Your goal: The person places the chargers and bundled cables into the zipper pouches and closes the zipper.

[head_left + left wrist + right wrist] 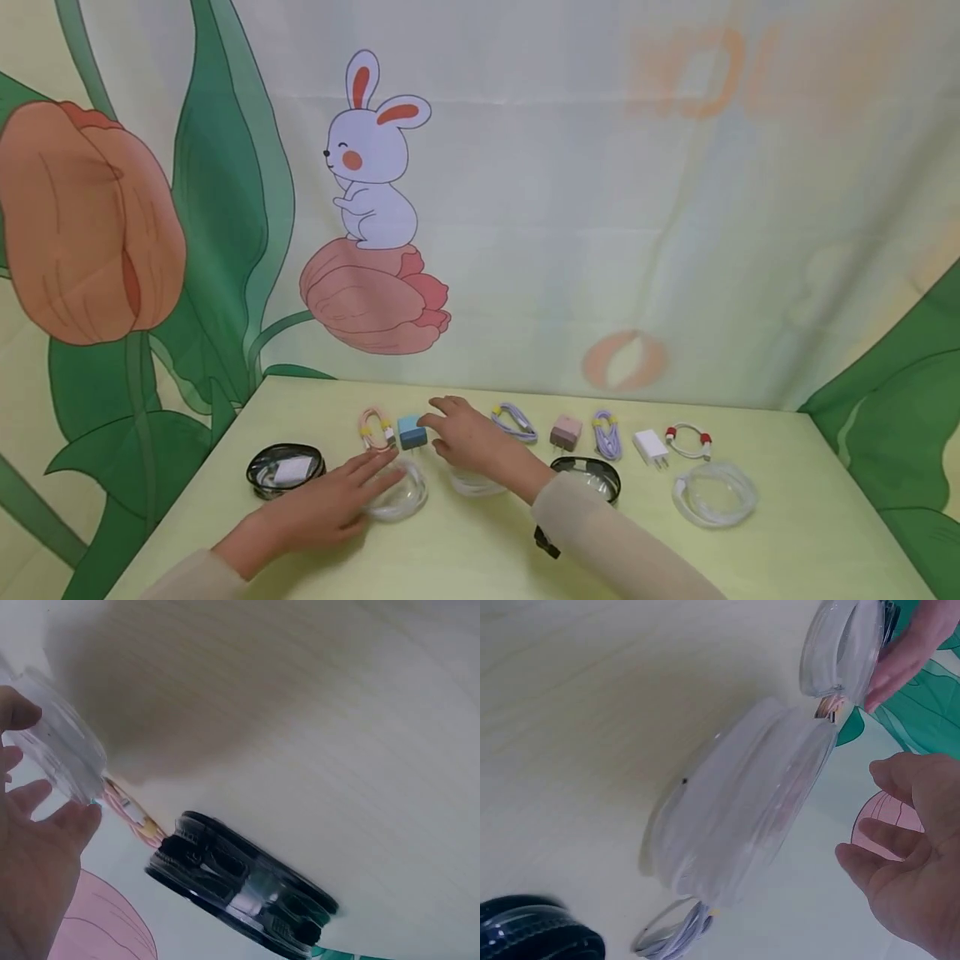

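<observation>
Just left of the lower centre of the head view, the left hand (326, 504) lies over one side of a clear ring (393, 511), its fingers extended and slightly parted; whether they touch the ring, I cannot tell. Nearer the middle, the right hand (472, 437) has its fingers spread with nothing between them, the tips beside a blue charger (412, 432) that sits on the counter (420, 562) just right of a pink cable (374, 428). Contact with the charger is likewise unclear. Below the right hand, a second clear ring (474, 487) is partly covered by the wrist. The main hazard seems to be crowding: a low sweep of the right forearm could drag that second ring or knock the black ring (585, 467) close by its sleeve. The charger could tip or slide if one fingertip met it before the thumb. A downward press from the left hand might skid the first ring into the pink cable, whose end lies close to those fingers, and the two hands could bump.
</observation>
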The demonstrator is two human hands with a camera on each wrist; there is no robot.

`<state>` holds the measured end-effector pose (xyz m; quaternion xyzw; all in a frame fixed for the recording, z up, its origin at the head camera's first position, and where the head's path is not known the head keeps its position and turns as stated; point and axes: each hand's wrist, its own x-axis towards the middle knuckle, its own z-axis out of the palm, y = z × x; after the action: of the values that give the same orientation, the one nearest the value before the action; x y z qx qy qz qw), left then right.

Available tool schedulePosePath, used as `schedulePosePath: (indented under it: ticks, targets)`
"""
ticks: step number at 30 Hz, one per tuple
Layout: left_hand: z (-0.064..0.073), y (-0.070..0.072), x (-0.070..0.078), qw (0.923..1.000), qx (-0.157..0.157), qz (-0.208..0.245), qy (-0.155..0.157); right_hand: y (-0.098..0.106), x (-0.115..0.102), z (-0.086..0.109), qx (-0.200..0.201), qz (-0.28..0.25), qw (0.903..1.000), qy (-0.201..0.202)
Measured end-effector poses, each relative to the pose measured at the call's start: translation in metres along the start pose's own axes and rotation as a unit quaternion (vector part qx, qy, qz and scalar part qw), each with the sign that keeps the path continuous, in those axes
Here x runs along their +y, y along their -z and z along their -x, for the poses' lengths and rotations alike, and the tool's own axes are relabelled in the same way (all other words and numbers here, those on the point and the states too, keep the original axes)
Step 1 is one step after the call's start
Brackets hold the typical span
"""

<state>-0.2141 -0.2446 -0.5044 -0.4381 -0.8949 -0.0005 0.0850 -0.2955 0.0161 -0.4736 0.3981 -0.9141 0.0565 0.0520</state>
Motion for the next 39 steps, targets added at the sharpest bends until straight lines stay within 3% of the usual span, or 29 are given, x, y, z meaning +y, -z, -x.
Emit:
schedulePosePath:
  ticks: [3, 8, 11, 14, 19, 22, 28, 34, 39]
  targets:
    - [-0.004, -0.001, 0.004, 0.9997, -0.014, 0.007, 0.020, -0.003, 0.002, 0.002, -0.004, 0.016, 0.9999, -0.002]
    - [-0.009, 0.003, 0.009, 0.9941, -0.040, 0.024, 0.098, -0.003, 0.002, 0.004, -0.011, 0.030, 0.9995, 0.003]
    - [-0.012, 0.007, 0.011, 0.9907, -0.049, 0.041, 0.120, -0.003, 0.002, 0.004, -0.020, 0.022, 0.9996, -0.002]
    - [-0.011, 0.012, 0.009, 0.9913, -0.057, 0.051, 0.107, -0.004, 0.003, 0.003, -0.026, 0.016, 0.9995, -0.002]
    - [-0.010, 0.016, 0.003, 0.9938, -0.087, 0.070, 0.004, -0.008, 0.006, -0.001, -0.031, 0.028, 0.9991, -0.010]
    - [-0.010, 0.015, 0.001, 0.9895, -0.116, 0.081, -0.028, -0.010, 0.007, -0.002, -0.033, 0.032, 0.9989, -0.009]
    - [-0.012, 0.017, 0.007, 0.9888, -0.129, 0.073, 0.015, -0.015, 0.005, -0.004, -0.041, 0.021, 0.9988, -0.013]
    - [-0.023, 0.015, 0.011, 0.9924, -0.094, 0.057, 0.055, -0.017, 0.006, -0.004, -0.036, 0.008, 0.9991, -0.019]
    - [-0.033, 0.014, 0.011, 0.9844, -0.113, 0.085, 0.106, -0.013, 0.007, -0.003, -0.026, 0.000, 0.9995, -0.020]
